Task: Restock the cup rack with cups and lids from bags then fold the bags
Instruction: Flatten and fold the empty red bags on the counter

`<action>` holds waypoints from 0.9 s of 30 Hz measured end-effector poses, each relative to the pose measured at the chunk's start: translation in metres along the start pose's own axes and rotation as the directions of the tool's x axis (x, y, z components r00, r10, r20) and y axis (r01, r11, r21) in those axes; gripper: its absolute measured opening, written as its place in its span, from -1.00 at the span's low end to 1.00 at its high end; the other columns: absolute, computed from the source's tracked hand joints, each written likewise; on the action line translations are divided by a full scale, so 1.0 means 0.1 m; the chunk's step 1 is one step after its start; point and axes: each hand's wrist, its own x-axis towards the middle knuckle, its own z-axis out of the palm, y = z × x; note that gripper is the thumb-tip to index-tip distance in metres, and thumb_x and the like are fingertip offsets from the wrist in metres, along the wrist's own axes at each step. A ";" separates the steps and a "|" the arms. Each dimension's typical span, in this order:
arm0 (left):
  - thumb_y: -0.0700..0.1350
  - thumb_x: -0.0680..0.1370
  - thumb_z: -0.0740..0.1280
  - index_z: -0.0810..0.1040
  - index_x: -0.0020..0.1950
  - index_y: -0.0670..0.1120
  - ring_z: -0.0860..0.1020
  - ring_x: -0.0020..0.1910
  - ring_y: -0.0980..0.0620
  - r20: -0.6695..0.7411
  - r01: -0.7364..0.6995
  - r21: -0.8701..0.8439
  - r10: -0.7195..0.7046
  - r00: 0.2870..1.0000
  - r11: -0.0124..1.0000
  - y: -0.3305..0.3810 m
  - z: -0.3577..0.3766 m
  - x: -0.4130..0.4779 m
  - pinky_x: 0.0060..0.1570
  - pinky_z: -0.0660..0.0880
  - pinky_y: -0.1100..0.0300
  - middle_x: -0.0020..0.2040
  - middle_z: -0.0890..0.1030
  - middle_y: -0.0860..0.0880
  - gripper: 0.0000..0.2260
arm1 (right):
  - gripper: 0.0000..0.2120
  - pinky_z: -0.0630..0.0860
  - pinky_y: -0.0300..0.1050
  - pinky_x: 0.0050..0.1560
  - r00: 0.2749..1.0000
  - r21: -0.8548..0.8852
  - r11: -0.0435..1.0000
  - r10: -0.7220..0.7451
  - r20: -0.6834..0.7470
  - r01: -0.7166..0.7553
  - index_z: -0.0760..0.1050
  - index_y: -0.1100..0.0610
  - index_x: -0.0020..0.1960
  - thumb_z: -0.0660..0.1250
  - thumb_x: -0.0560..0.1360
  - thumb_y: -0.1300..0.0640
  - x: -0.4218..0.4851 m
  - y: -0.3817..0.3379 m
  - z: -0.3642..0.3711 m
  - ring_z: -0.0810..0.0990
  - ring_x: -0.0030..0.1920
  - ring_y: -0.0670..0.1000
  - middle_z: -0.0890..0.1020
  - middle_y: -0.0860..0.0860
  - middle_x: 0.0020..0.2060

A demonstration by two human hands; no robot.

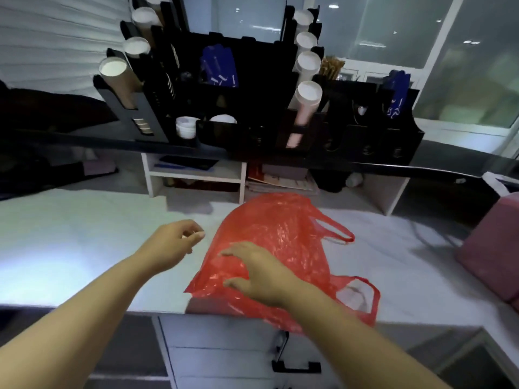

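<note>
A red plastic bag (283, 237) lies spread flat on the white counter (84, 242), its two handles pointing right and its near edge hanging over the counter's front. My right hand (258, 273) rests on the bag's near left part with fingers spread and pressing down. My left hand (174, 242) hovers just left of the bag, fingers loosely curled, holding nothing I can see. The black cup rack (238, 108) stands on the raised dark shelf behind, with stacks of paper cups (115, 77) slanting out of its left and right columns and lids (186, 126) low in the middle.
A pink box (497, 248) sits at the counter's right edge. White cubby shelves (196, 175) with papers stand under the dark shelf. Blue packets (219, 68) fill the rack's compartments. Drawers with a black handle (295, 366) are below the counter.
</note>
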 end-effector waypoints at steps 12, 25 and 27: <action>0.18 0.58 0.14 0.26 0.48 0.10 0.13 0.45 -0.12 0.285 -0.129 0.326 0.033 0.958 0.937 -0.45 0.91 -0.17 0.43 0.11 0.02 0.51 0.17 -0.05 -0.53 | -0.59 0.40 -0.01 0.07 0.750 -0.114 0.888 0.301 -0.589 -0.446 0.54 0.08 0.06 0.28 0.44 -0.23 -0.74 0.54 0.28 0.35 0.09 0.05 0.48 0.09 0.05; 0.51 0.28 -0.04 -0.06 0.53 0.18 0.05 0.49 -0.07 0.395 -0.296 0.313 0.160 0.905 0.902 -0.62 1.18 -0.11 0.45 0.08 0.00 0.56 -0.02 0.01 -0.13 | -0.17 0.03 0.19 0.44 0.777 -0.281 0.729 0.615 -0.134 -0.625 -0.09 -0.09 0.56 0.31 0.48 -0.22 -0.91 0.94 0.41 -0.01 0.49 0.15 -0.02 0.09 0.52; 0.34 0.41 0.05 0.14 0.52 0.12 0.21 0.44 -0.09 0.338 -0.274 0.279 0.174 0.925 0.920 -0.59 1.20 -0.02 0.41 0.21 0.01 0.52 0.16 -0.02 -0.30 | -0.19 0.08 0.22 0.41 0.770 -0.275 0.719 0.596 -0.228 -0.638 0.05 0.00 0.55 0.42 0.45 -0.04 -0.80 1.02 0.32 0.08 0.46 0.19 0.12 0.14 0.49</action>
